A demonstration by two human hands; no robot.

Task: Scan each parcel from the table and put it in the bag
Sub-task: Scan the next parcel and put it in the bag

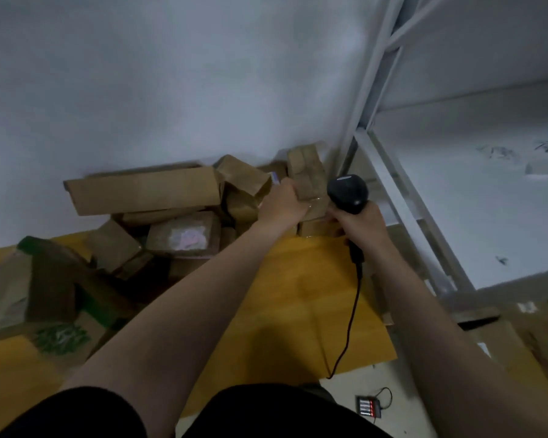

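Head view: we record left hand (282,207) gripping one upright parcel (307,173), right hand (361,227) curled round one scanner (348,192), at least six parcels (146,191) on table (298,295).

Brown parcel (307,175) upright at far edge of yellow table (298,295); more parcels (146,194) heaped left; black corded scanner (348,192) beside it

Parcels (184,237) piled along the far edge of the bench (298,295) against the wall (171,90), long box (143,192) at back left, upright parcel (307,175) at far right, scanner (348,192) just right of it, bag (51,279) at near left, shelf rack (408,200) right of the bench, charger (369,406) on the floor (402,390).
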